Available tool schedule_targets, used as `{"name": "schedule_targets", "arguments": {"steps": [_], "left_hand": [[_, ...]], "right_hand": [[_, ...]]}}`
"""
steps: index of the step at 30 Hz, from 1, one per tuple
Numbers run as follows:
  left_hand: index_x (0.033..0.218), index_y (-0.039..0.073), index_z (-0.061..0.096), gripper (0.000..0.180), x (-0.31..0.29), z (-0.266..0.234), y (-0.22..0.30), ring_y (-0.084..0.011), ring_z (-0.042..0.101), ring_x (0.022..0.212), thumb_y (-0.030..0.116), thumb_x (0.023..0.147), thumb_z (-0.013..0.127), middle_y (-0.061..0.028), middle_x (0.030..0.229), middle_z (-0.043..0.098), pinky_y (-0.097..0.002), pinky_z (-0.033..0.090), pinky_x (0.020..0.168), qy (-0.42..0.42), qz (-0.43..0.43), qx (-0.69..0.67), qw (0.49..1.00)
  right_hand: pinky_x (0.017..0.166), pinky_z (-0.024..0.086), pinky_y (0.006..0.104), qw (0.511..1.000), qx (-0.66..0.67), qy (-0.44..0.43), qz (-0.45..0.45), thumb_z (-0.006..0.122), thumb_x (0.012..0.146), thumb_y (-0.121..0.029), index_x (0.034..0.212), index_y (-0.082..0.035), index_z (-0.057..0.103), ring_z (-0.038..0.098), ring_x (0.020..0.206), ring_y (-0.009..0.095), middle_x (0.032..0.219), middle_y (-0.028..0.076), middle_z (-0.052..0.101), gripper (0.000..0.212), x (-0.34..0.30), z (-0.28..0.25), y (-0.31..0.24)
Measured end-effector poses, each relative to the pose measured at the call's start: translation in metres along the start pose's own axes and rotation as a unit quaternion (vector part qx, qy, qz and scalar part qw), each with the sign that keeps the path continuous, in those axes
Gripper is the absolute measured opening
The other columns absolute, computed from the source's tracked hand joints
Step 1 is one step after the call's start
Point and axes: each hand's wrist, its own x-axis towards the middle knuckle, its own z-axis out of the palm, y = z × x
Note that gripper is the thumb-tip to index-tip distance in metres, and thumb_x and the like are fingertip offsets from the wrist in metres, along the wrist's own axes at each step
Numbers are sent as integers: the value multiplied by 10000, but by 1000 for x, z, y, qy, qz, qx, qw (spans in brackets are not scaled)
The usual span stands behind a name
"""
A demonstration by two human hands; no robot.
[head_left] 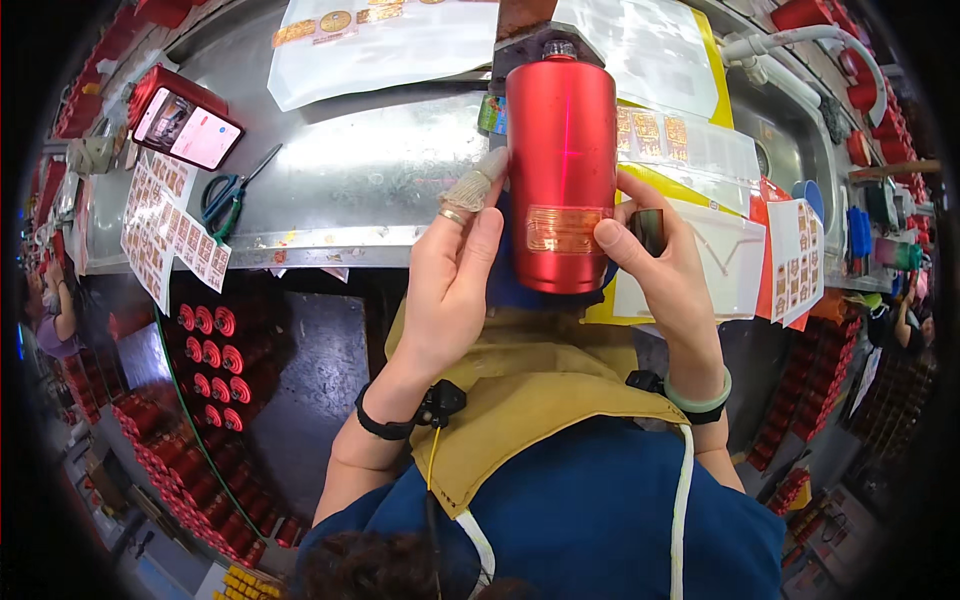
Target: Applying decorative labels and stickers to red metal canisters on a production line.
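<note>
Comprises metal workbench (370, 165), ten to twelve o'clock, silvery, smudged, catching pale glare; steel sink (797, 150), two o'clock; curved white pipe (800, 36), likewise two o'clock; dark flat surface (310, 390), eight o'clock, more dimly lit.

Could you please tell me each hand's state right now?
Left hand: partly open, at the left of the red bottle.
Right hand: curled around a small dark object, thumb on the bottle.

A stainless-steel workbench (350, 160) carries scissors (239, 184), sheets of printed stickers (150, 225) and a translucent plastic sheet (390, 60) bearing gold decals (336, 21).
</note>
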Motion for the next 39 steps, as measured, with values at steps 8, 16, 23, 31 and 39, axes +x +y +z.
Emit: {"name": "schedule_targets", "arguments": {"steps": [8, 16, 23, 31, 39], "left_hand": [[1623, -14, 273, 582, 6, 24, -1, -205, 391, 1475, 73, 1092, 494, -147, 1655, 342, -362, 316, 1214, -6, 16, -86, 996], [1611, -17, 303, 553, 7, 27, -2, -208, 489, 1390, 95, 1100, 483, -148, 1576, 451, -359, 379, 1173, 19, 6, -69, 997], [1565, -46, 385, 501, 3, 24, -3, -227, 548, 1324, 97, 1094, 474, -200, 1517, 514, -369, 414, 1135, 54, 11, 20, 998], [1409, -14, 615, 790, -18, 19, -24, -427, 560, 1307, 61, 674, 897, -276, 1555, 463, -455, 490, 1062, 48, 287, 387, 875], [1457, -35, 537, 873, -18, 20, -27, -392, 590, 1272, 1, 662, 896, -248, 1464, 555, -444, 504, 1045, 83, 202, 312, 925]], "right_hand": [[727, 439, 221, 999, -43, -6, 2, 771, 940, -116, 1439, 111, 496, 557, 800, 48, 865, -15, 600, 614, 2, 1, 0], [700, 448, 218, 999, -44, -13, 3, 771, 941, -124, 1435, 110, 494, 570, 766, 55, 865, -7, 618, 612, 3, 2, 0], [733, 466, 228, 997, -71, -15, -2, 778, 936, -136, 1468, 94, 463, 573, 788, 62, 879, -1, 619, 659, 2, -4, 2], [844, 529, 291, 910, -299, -89, -272, 633, 896, 141, 1210, -6, 655, 639, 978, 146, 1070, 96, 705, 348, -2, -13, -44], [789, 522, 394, 767, -451, -104, -444, 649, 756, 87, 1099, -24, 744, 628, 858, 292, 959, 104, 731, 372, 11, 16, -77]]}}
